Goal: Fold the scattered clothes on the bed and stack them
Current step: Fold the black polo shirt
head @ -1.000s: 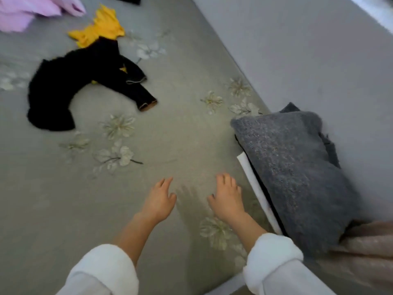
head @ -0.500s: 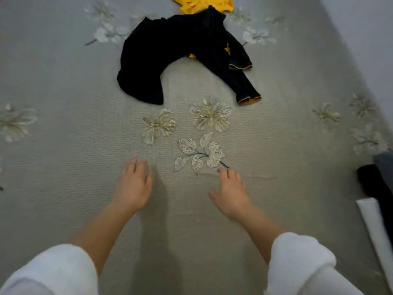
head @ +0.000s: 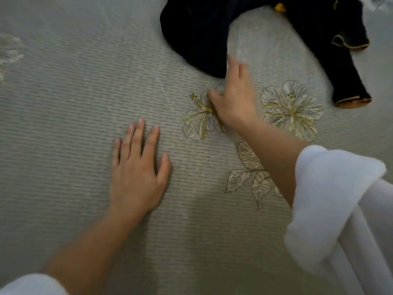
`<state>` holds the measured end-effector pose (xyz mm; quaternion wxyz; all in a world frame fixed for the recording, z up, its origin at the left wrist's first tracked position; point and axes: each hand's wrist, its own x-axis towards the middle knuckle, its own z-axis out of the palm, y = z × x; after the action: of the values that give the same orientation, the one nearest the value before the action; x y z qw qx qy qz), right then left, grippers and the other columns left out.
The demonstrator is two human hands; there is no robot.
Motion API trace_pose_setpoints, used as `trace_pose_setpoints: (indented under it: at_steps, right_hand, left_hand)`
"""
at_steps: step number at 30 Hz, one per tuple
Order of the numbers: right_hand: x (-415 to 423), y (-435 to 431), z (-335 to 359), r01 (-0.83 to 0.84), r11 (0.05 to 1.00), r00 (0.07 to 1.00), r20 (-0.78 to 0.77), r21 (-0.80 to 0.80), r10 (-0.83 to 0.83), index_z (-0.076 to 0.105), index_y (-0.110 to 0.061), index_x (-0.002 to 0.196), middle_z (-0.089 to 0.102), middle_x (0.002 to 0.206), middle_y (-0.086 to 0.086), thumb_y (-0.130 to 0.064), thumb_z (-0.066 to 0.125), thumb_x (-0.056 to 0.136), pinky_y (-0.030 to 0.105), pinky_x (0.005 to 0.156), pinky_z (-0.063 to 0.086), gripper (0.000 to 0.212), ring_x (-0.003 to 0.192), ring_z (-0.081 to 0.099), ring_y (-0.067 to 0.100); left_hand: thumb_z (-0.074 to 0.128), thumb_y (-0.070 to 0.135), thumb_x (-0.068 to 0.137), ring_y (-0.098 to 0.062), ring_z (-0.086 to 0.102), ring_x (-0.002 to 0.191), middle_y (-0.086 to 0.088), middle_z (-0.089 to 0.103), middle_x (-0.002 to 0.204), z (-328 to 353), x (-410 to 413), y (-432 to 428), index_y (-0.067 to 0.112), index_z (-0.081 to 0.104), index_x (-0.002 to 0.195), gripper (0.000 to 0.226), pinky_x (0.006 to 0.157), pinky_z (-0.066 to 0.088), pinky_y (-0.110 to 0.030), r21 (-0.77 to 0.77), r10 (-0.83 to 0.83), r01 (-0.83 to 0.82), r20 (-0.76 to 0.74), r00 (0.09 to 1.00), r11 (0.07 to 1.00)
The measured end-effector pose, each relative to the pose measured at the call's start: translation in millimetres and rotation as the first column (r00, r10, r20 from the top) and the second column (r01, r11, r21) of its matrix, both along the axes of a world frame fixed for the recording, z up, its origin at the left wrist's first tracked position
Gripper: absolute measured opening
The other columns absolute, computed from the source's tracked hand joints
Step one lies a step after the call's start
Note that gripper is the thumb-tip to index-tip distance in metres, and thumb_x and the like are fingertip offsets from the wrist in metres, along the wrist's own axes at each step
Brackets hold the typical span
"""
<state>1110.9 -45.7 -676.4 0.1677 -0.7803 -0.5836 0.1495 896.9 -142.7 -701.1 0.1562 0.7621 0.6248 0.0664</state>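
- Now the step in hand looks like fetching the next piece to fold: the black garment (head: 202,28) lies crumpled at the far side of the bed cover (head: 63,103), one sleeve trailing off to the right.
- The right hand (head: 234,99) is stretched toward the garment's near edge, fingers fairly straight and fingertips at the cloth. It is blurred, but nothing is gripped.
- The left hand (head: 136,177) lies flat on the bed cover, fingers spread, holding nothing and well apart from the garment.
- A scrap of yellow cloth (head: 279,7) peeks out from under the black piece.
- Next, I judge, the fingers must close on the near edge, drag the garment nearer and spread it flat, leaving the yellow cloth behind.
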Motion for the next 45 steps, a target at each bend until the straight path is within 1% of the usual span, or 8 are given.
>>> trace_pose_setpoints:
  at_steps: [9, 12, 17, 26, 30, 36, 41, 45]
  right_hand:
    - [-4.0, 36.8, -0.9, -0.212, 0.976, 0.921, 0.321, -0.056, 0.219, 0.059, -0.014, 0.118, 0.039, 0.140, 0.008, -0.025, 0.046, 0.097, 0.041, 0.105, 0.030, 0.027, 0.133, 0.032, 0.028]
    - [-10.1, 5.6, 5.9, -0.307, 0.934, 0.945, 0.059, -0.181, 0.322, 0.053, -0.010, 0.126, 0.040, 0.149, 0.007, -0.019, 0.042, 0.100, 0.038, 0.111, 0.028, 0.030, 0.142, 0.030, 0.025]
    - [-16.1, -75.3, 39.7, -0.248, 0.931, 0.964, -0.165, -0.268, 0.209, 0.049, -0.009, 0.112, 0.063, 0.104, 0.017, -0.022, 0.040, 0.100, 0.034, 0.072, 0.036, 0.019, 0.100, 0.055, 0.035]
    - [-46.6, -265.1, 78.5, -0.146, 0.757, 0.953, -0.295, -0.637, -0.064, 0.032, -0.015, 0.146, 0.051, 0.140, 0.012, -0.021, 0.042, 0.100, 0.034, 0.104, 0.039, 0.048, 0.127, 0.048, 0.028]
    - [-61.2, -341.3, 117.6, -0.131, 0.575, 0.835, -0.402, -0.808, -0.376, 0.038, -0.007, 0.144, 0.049, 0.141, 0.013, -0.013, 0.045, 0.099, 0.037, 0.099, 0.045, 0.046, 0.124, 0.052, 0.030]
    - [-55.4, -425.6, 179.2, -0.171, 0.498, 0.634, -0.482, -0.850, -0.605, 0.067, -0.007, 0.109, 0.069, 0.100, 0.010, -0.007, 0.052, 0.091, 0.032, 0.064, 0.057, 0.024, 0.089, 0.067, 0.022]
    - [-43.9, -477.3, 200.8, -0.170, 0.374, 0.787, -0.354, -0.912, -0.505, 0.065, -0.005, 0.092, 0.062, 0.084, 0.012, -0.014, 0.057, 0.083, 0.029, 0.061, 0.050, 0.015, 0.076, 0.062, 0.025]
    - [-33.5, -493.1, 198.0, -0.130, 0.334, 0.912, -0.245, -0.934, -0.330, 0.057, -0.007, 0.075, 0.055, 0.068, 0.009, -0.020, 0.057, 0.082, 0.027, 0.050, 0.041, 0.015, 0.057, 0.054, 0.022]
  left_hand:
    - [0.034, 0.044, 0.091, -0.021, 0.013, 0.147, -0.007, 0.021, 0.158, -3.9, -2.3, 1.4, 0.019, 0.033, 0.147, 0.061, 0.118, 0.004, -0.040, 0.021, -0.004, 0.004, 0.021, 1.000, 1.000]
    - [0.031, 0.046, 0.092, -0.019, 0.009, 0.147, -0.005, 0.018, 0.159, -3.9, -3.1, 0.1, 0.022, 0.029, 0.148, 0.062, 0.118, 0.001, -0.038, 0.017, -0.003, 0.002, 0.030, 1.000, 1.000]
    - [0.023, 0.049, 0.096, -0.017, 0.000, 0.148, -0.004, 0.008, 0.161, -0.5, -4.2, -1.8, 0.022, 0.019, 0.151, 0.062, 0.117, -0.005, -0.036, -0.018, -0.036, 0.037, 0.028, 0.999, 0.999]
    - [0.056, 0.024, 0.093, -0.026, 0.008, 0.147, -0.014, 0.008, 0.159, 41.0, -30.3, -127.0, 0.016, -0.010, 0.151, 0.088, 0.118, 0.009, -0.037, -0.300, -0.136, 0.193, 0.200, 0.970, 0.934]
    - [0.059, 0.020, 0.090, -0.033, 0.003, 0.146, -0.016, -0.006, 0.159, 79.2, -35.8, -182.7, 0.045, -0.025, 0.140, 0.101, 0.117, 0.018, -0.044, -0.315, -0.403, 0.385, 0.006, 0.915, 0.868]
    - [0.044, 0.016, 0.094, -0.020, -0.024, 0.142, 0.003, -0.006, 0.160, 124.6, -27.0, -275.2, 0.032, 0.032, 0.145, 0.055, 0.118, -0.004, -0.042, -0.376, -0.823, 0.753, -0.047, 0.566, 0.539]
    - [0.053, 0.025, 0.090, -0.023, 0.059, 0.107, -0.006, 0.065, 0.113, 167.3, -15.5, -322.3, 0.019, 0.061, 0.110, 0.022, 0.093, 0.045, -0.032, -0.749, -0.506, 0.550, 0.334, 0.795, 0.370]
    - [0.068, 0.037, 0.083, -0.019, 0.063, 0.109, -0.003, 0.066, 0.120, 182.2, -13.8, -343.4, 0.018, 0.058, 0.124, 0.047, 0.100, 0.048, -0.036, -0.938, -0.059, 0.308, 0.321, 0.945, -0.159]
